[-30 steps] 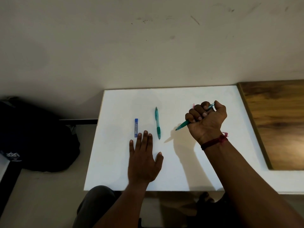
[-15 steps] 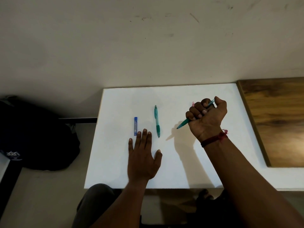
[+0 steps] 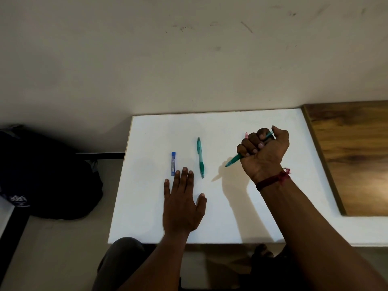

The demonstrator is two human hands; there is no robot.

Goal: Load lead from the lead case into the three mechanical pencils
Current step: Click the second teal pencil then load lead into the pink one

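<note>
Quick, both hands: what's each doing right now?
Left hand: open, flat on the white table, holding nothing.
Right hand: gripping a green mechanical pencil.

You are facing a pale wall (image 3: 189, 59) that is showing dark scuffs and scratches. A white bench (image 3: 147, 206) is standing against it and catching the brightest light. A brown wooden top (image 3: 352, 160) is lying along its right side. To the left, a dark bag (image 3: 46, 175) is sitting in shadow on the pale floor (image 3: 52, 248), with a black bar (image 3: 100, 155) running behind it toward the bench.
</note>
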